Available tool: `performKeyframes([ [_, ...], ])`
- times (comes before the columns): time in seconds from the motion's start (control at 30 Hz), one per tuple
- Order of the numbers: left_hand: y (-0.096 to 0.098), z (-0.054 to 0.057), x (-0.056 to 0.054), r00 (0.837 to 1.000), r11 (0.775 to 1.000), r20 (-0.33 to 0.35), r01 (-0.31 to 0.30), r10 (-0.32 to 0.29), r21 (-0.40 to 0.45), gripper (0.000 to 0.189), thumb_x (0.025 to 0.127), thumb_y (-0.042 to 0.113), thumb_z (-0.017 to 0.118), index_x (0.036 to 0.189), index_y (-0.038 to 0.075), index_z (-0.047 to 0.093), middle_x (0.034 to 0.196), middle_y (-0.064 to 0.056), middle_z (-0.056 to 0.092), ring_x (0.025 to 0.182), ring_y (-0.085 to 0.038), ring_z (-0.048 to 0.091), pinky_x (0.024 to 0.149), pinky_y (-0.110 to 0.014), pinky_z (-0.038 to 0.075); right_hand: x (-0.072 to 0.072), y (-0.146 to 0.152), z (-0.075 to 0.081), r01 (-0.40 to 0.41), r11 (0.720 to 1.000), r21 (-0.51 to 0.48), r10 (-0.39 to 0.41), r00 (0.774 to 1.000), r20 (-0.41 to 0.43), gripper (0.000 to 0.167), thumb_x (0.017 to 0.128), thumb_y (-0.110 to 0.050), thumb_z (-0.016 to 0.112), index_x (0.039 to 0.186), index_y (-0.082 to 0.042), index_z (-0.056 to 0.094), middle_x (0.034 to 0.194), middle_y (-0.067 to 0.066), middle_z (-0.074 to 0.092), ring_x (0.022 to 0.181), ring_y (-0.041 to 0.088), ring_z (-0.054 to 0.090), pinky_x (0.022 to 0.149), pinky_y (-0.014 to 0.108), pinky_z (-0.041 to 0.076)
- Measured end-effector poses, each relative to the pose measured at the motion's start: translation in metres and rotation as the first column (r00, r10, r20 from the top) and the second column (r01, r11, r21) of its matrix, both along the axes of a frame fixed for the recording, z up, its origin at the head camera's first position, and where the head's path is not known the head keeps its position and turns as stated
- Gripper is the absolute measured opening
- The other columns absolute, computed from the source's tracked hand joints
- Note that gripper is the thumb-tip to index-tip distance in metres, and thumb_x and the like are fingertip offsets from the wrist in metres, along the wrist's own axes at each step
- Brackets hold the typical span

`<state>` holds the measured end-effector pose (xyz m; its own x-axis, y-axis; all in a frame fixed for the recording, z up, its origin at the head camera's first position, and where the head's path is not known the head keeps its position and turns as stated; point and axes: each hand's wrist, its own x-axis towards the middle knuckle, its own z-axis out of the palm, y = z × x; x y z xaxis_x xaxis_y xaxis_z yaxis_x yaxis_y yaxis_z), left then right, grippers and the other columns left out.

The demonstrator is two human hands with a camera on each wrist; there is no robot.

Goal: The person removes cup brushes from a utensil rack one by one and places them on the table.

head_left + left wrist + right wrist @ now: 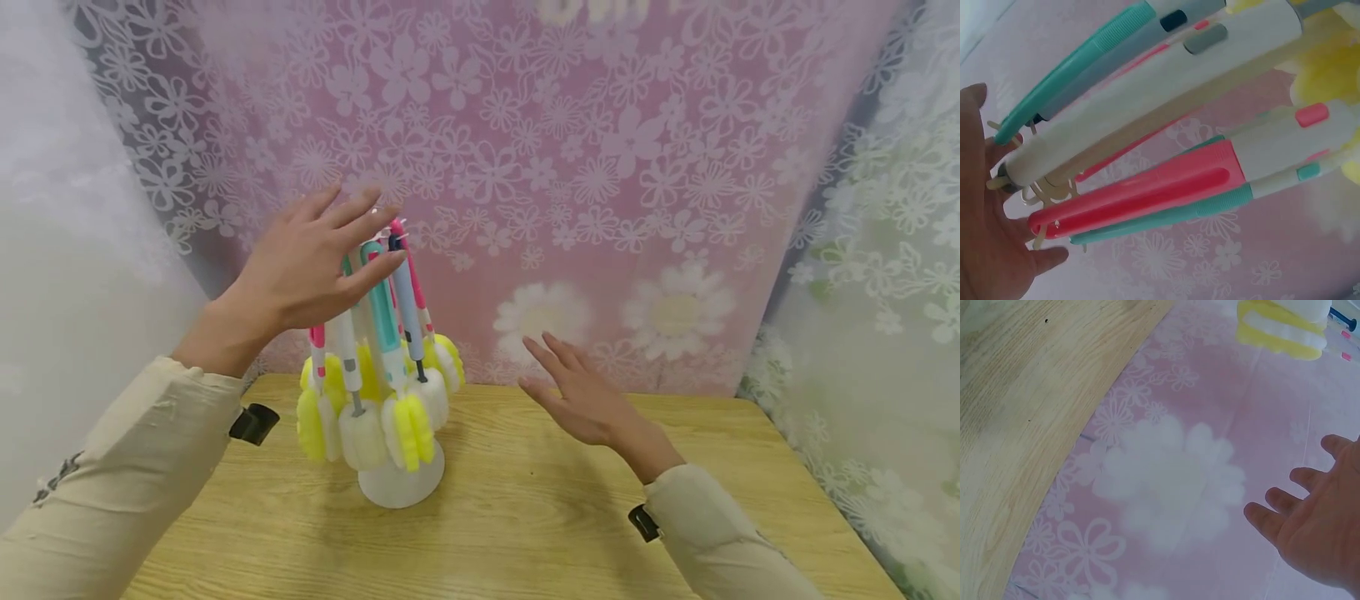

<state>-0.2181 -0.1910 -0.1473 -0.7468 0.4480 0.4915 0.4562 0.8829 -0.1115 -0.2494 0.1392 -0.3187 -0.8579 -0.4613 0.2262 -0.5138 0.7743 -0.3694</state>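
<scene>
Several sponge cup brushes hang by their handles from a white hook stand, whose round base (401, 490) rests on the table. Among them are a teal-handled brush (383, 308), a pale blue one (407, 304) and a pink one (1141, 190); their yellow and white sponge heads (411, 429) point down. My left hand (303, 262) is at the top of the stand, fingers extended, beside the handle ends and hooks; whether it touches them I cannot tell. To the right, my right hand (585, 404) hovers above the table with fingers outstretched, holding nothing.
The wood-grain table (510, 525) runs beneath both hands. Behind it hangs a pink curtain (480, 150) with white flowers, and a pale floral curtain (885, 333) closes off the right side. Black bands (255, 423) show at both sleeves.
</scene>
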Motion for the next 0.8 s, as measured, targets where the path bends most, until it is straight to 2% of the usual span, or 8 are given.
performKeyframes([
  [0.13, -0.002, 0.0, -0.005, 0.998, 0.999, 0.06, 0.036, -0.036, -0.009, 0.062, 0.097, 0.057, 0.033, 0.151, 0.027, 0.03, 0.155, 0.0, 0.025, 0.141, -0.034, 0.021, 0.109, -0.057, 0.019, -0.001, -0.006, -0.002, -0.004, 1.0, -0.019, 0.004, 1.0, 0.01, 0.068, 0.095, -0.063, 0.029, 0.153, -0.032, 0.012, 0.159, 0.004, 0.006, 0.143, 0.037, 0.007, 0.102, 0.068, 0.02],
  [0.33, -0.001, -0.001, -0.006, 0.997, 1.0, 0.08, 0.017, -0.016, -0.012, 0.061, 0.096, 0.059, 0.031, 0.15, 0.029, 0.033, 0.148, -0.002, 0.039, 0.136, -0.035, 0.033, 0.106, -0.057, 0.024, -0.002, -0.015, -0.004, -0.01, 1.0, -0.03, 0.011, 0.999, 0.03, 0.069, 0.095, -0.064, 0.029, 0.154, -0.031, 0.014, 0.159, 0.002, 0.006, 0.141, 0.039, 0.012, 0.103, 0.066, 0.021],
  [0.57, -0.002, -0.007, -0.007, 0.999, 0.999, 0.0, 0.039, -0.039, 0.029, 0.051, 0.099, 0.05, 0.034, 0.142, 0.025, 0.046, 0.137, -0.006, 0.053, 0.124, -0.037, 0.046, 0.102, -0.055, 0.03, -0.007, -0.022, -0.007, -0.015, 0.997, -0.07, 0.016, 1.0, 0.01, 0.063, 0.098, -0.057, 0.032, 0.153, -0.033, 0.014, 0.158, 0.004, 0.01, 0.141, 0.039, 0.016, 0.102, 0.066, 0.023],
  [0.8, -0.001, -0.012, -0.009, 0.999, 0.999, -0.036, 0.03, -0.029, 0.03, 0.049, 0.1, 0.045, 0.034, 0.141, 0.02, 0.049, 0.137, -0.009, 0.053, 0.125, -0.036, 0.046, 0.109, -0.049, 0.025, -0.011, -0.036, -0.004, -0.06, 0.983, -0.173, 0.055, 0.998, -0.036, 0.059, 0.1, -0.053, 0.031, 0.153, -0.03, 0.019, 0.156, 0.003, 0.021, 0.141, 0.028, 0.022, 0.108, 0.056, 0.023],
])
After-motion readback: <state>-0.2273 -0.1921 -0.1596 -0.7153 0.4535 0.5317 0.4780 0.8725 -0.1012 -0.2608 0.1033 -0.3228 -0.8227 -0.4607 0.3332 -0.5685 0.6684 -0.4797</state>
